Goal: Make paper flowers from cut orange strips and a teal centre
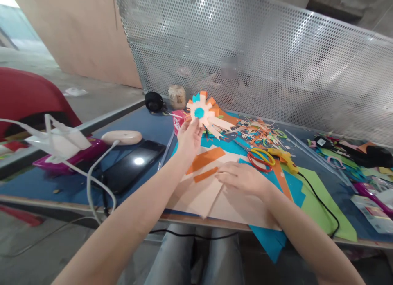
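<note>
My left hand [189, 138] pinches a paper rosette [199, 112] by its lower edge and holds it up above the table. The rosette has a blue centre, pale peach loops with orange and blue tips, and notched tails hanging to the right. My right hand [241, 176] lies over peach paper sheets [242, 207], fingers stretched out and holding nothing that I can see. Its fingertips are beside a narrow orange paper strip [205, 175]. A wider orange piece [207, 159] lies just behind that strip. Beyond my right hand are scissors [260, 159] with red and yellow handles.
A yellow glue gun [287, 159] lies on the right, its black cord crossing green paper [322, 203]. Paper scraps [260, 131] are heaped by the perforated metal panel [245, 52]. At left are a phone [135, 164], white cables and a purple tray [80, 155]. A jar [177, 97] stands behind.
</note>
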Tool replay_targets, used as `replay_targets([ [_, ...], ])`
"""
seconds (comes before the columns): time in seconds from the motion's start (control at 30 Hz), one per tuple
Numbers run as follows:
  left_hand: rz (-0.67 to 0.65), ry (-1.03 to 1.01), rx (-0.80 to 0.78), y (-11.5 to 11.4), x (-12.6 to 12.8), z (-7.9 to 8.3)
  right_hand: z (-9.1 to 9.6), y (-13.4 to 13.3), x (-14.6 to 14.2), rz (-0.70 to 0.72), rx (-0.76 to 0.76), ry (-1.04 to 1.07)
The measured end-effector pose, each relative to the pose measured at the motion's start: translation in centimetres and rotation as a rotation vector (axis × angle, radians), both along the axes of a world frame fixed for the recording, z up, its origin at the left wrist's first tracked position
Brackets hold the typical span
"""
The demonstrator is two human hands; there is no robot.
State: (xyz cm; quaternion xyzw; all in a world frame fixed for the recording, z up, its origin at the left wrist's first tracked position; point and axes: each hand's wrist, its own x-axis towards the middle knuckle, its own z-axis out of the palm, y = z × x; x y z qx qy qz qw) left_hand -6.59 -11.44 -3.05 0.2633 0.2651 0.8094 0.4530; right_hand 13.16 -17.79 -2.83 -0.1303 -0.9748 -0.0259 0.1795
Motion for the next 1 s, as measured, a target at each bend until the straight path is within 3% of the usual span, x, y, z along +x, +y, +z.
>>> replay_targets([
  [0.13,0.024,0.071,-0.009,0.2,0.6,-0.4,1.7,-2.0,0.0,0.228,0.030,0.258],
  [0.2,0.069,0.147,-0.008,0.1,1.0,-0.6,2.6,-2.4,0.2,0.190,-0.052,0.432],
  [0.3,0.107,0.283,-0.022,0.1,1.4,-1.1,3.1,-1.9,0.3,-0.071,-0.377,0.620],
  [0.37,0.087,0.325,-0.031,0.1,1.6,-1.3,2.6,-1.0,0.2,-0.217,-0.653,0.568],
  [0.47,0.062,0.309,-0.022,0.2,1.5,-1.3,1.4,0.3,0.4,-0.246,-0.962,0.398],
  [0.53,0.061,0.279,-0.007,0.1,1.3,-1.0,0.8,0.8,0.6,-0.205,-1.087,0.225],
  [0.6,0.039,0.240,-0.008,-0.2,1.3,-0.7,0.6,1.0,0.7,-0.209,-1.150,0.152],
  [0.7,-0.031,0.219,-0.026,-0.9,1.6,-0.1,0.7,1.2,0.6,-0.255,-1.250,0.239],
  [0.83,-0.112,0.337,0.026,-1.6,2.4,0.2,0.9,1.5,0.6,-0.237,-1.362,0.296],
  [0.93,-0.131,0.324,0.047,-1.5,2.5,0.1,0.9,1.4,0.5,-0.267,-1.291,0.247],
  [1.0,-0.094,0.234,0.032,-1.1,2.3,0.1,0.6,1.3,0.0,-0.327,-1.120,0.238],
])
